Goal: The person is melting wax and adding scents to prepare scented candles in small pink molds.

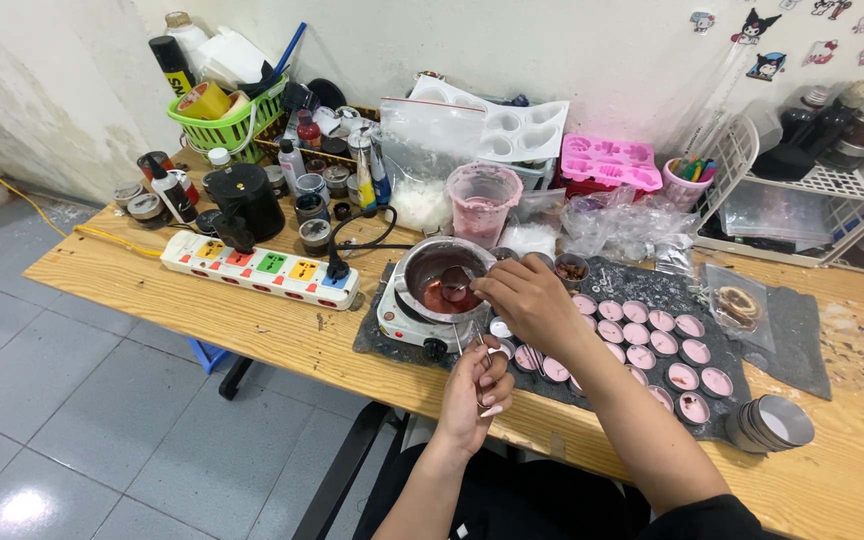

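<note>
Right hand: the right hand reaches over the round metal melting pot, fingers pinched together on a small spoon whose bowl dips into the red liquid in the pot.
Left hand: the left hand hovers at the table's front edge, just below the pot, fingers curled around thin metal tweezers that point up toward the pot.
Pot: it sits on a small white electric hotplate, which stands on the left end of a dark grey mat.
Tins: rows of small round tins filled with pale pink wax lie on the mat to the right of the hotplate, partly under the right forearm.
Empty cups: a stack of small metal cups lies on its side at the mat's right corner.
Power strip: a white power strip with coloured switches lies left of the hotplate, a black plug in its near end.
Behind: a clear plastic cup with pink residue stands behind the pot; a pink silicone mould leans at the wall.
Table: all rest on a light wooden table.
</note>
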